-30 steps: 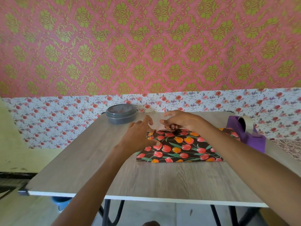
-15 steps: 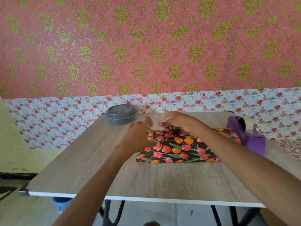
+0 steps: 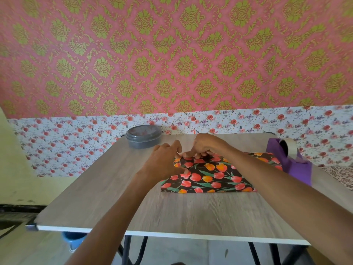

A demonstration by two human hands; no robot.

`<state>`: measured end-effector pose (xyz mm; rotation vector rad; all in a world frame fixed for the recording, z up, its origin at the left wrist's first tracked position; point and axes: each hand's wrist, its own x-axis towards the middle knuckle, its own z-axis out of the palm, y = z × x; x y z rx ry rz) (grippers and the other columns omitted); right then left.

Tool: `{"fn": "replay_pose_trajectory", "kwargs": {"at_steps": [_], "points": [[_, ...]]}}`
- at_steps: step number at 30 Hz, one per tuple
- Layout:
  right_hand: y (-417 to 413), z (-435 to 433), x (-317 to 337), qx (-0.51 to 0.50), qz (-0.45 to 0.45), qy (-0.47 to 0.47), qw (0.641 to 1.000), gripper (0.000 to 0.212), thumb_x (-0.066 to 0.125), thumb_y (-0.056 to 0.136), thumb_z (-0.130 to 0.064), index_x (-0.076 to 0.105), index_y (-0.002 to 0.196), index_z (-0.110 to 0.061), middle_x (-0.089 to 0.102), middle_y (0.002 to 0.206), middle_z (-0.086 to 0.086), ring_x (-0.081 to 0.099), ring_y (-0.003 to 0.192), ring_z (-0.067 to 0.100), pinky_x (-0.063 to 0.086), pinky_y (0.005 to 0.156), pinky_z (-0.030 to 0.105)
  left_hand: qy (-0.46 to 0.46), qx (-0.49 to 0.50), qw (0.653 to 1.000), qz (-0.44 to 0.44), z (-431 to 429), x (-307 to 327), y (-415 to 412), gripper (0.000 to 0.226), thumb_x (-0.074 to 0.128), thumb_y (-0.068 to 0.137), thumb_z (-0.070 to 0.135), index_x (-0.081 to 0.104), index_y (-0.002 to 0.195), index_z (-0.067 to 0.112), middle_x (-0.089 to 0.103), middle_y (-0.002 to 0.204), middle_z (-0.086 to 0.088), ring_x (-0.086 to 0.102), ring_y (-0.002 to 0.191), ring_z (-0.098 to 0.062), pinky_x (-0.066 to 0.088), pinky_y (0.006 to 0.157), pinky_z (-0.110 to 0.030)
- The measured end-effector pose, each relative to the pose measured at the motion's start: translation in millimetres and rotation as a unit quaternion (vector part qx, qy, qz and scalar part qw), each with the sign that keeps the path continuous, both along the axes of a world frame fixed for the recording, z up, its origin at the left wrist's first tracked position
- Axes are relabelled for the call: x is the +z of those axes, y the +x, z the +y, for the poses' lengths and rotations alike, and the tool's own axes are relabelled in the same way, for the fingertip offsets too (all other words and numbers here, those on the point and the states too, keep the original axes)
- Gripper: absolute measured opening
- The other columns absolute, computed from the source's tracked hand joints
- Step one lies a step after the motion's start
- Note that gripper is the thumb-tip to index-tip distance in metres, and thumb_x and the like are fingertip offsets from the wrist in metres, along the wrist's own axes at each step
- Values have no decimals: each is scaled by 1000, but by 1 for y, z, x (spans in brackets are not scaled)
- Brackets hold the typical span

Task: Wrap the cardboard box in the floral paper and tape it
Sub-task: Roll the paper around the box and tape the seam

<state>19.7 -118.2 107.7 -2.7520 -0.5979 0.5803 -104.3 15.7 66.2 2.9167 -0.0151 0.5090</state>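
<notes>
Paper [image 3: 210,175] pinched at its far corner by the curled fingers of my left hand [image 3: 166,161] and right hand [image 3: 208,146], I should crease it tight before taping.

Black floral paper [image 3: 210,176] printed with red and orange tulips and green leaves lies low on the surface, its near edge straight, its far-left corner at 11 o'clock folded up; the cardboard box cannot be seen. At 3 o'clock, just beside the paper, a tape roll [image 3: 288,145] stands in a purple dispenser [image 3: 298,169]
</notes>
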Motion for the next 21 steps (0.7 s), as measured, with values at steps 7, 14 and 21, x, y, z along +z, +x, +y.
{"fn": "replay_pose_trajectory", "kwargs": {"at_steps": [7,14,21], "points": [[3,1,9,-6,-12,-69,998,56,63,83,-64,47,66,-13,52,63,3,48,76,22,39,84,33,56,-7,998,-1,-7,8,-4,59,75,77,52,40,117,27,62,117,-1,52,105,-21,38,97,-35],[0,-2,25,5,12,-124,992,60,62,83,-67,56,57,-14,51,36,-9,24,29,11,32,58,25,70,-16,997,11,-9,14,-5,56,76,77,50,42,114,26,64,109,0,56,98,-19,38,98,-36],[11,-11,21,-4,1,-119,993,92,60,73,-79,58,127,-5,65,66,-4,20,42,11,29,53,25,64,-22,998,21,-10,18,-4,57,78,76,50,43,114,26,65,108,0,56,91,-17,42,93,-35]]}}
